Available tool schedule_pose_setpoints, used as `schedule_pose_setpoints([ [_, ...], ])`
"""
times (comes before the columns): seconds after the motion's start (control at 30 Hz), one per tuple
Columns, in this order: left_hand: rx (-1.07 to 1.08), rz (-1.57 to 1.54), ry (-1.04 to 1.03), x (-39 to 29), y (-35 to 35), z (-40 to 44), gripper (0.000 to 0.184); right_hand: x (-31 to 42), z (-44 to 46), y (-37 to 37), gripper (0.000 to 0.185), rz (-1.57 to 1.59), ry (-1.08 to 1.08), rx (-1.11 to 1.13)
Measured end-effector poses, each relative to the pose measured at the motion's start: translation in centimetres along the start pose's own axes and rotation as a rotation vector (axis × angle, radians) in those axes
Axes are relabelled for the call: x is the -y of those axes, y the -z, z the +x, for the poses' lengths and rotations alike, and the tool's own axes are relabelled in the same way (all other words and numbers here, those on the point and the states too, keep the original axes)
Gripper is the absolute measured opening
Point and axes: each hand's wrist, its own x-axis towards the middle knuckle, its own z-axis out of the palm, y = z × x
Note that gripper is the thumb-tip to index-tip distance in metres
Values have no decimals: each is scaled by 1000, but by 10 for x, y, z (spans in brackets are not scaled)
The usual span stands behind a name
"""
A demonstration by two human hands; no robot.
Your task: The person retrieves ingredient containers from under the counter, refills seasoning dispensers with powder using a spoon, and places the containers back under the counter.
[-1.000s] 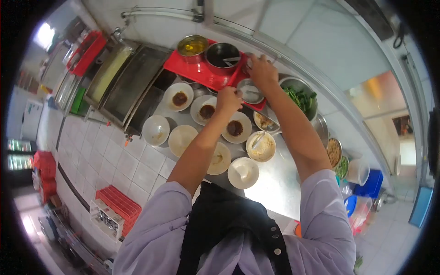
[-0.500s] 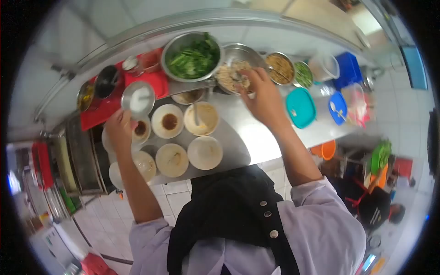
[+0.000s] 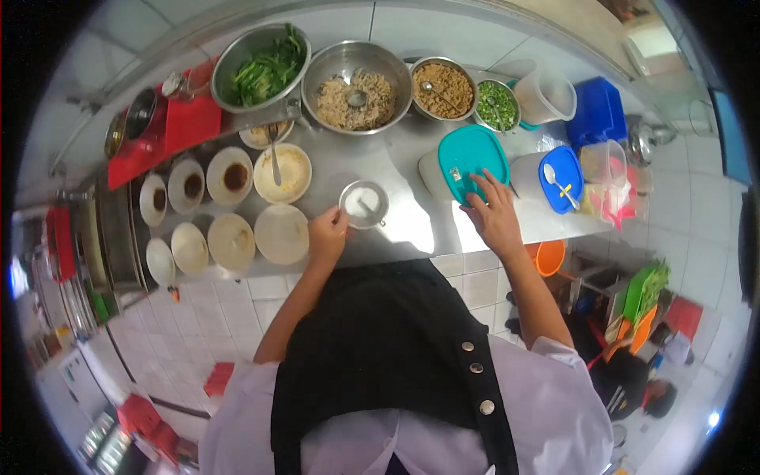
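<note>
My left hand (image 3: pixel 328 237) pinches the edge of a small metal bowl (image 3: pixel 364 204) of white powder with a spoon in it, down at the steel counter. My right hand (image 3: pixel 492 212) has its fingers spread on the teal lid (image 3: pixel 473 163) of a plastic container. Left of the metal bowl are two rows of bowls; several hold dark sauce (image 3: pixel 235 177), and one creamy-coated bowl (image 3: pixel 283 176) has a spoon. Behind stand a bowl of leafy greens (image 3: pixel 261 74), a bowl of shredded food (image 3: pixel 357 91), a bowl of brown crumbs (image 3: pixel 443 89) and chopped greens (image 3: pixel 498 106).
A red tray (image 3: pixel 192 120) with pots lies at the back left. On the right are a blue lid (image 3: pixel 561 179) with a spoon, a blue bin (image 3: pixel 595 112) and clear containers. An orange bucket (image 3: pixel 548 257) is below the counter. A co-worker (image 3: pixel 633 381) is at the lower right.
The view has swung right. My left hand has brought the metal bowl from the red tray's side to the counter before me. My right hand has moved from the shredded food to the teal lid.
</note>
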Motion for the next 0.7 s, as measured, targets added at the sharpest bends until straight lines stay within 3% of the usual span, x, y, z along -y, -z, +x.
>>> schedule_pose_setpoints([
  [0.03, -43, -8, 20, 0, -18, -5, 28, -14, -7, -14, 26, 156, -2, 75],
  [0.17, -186, -20, 29, 3, -69, -15, 29, -44, -32, -25, 20, 89, 220, 208],
  [0.4, -284, -111, 146, 15, -98, -26, 24, -78, -46, -17, 21, 107, 493, 183],
  [0.5, -545, 476, -101, 25, -103, -27, 27, -87, -48, -17, 23, 93, 539, 180],
  [0.6, -717, 542, -349, -52, -109, -45, 45, -92, -47, -12, 21, 173, 539, 174],
  [0.7, -182, 40, -371, -114, -133, -63, 58, -91, -50, -9, 21, 184, 528, 139],
])
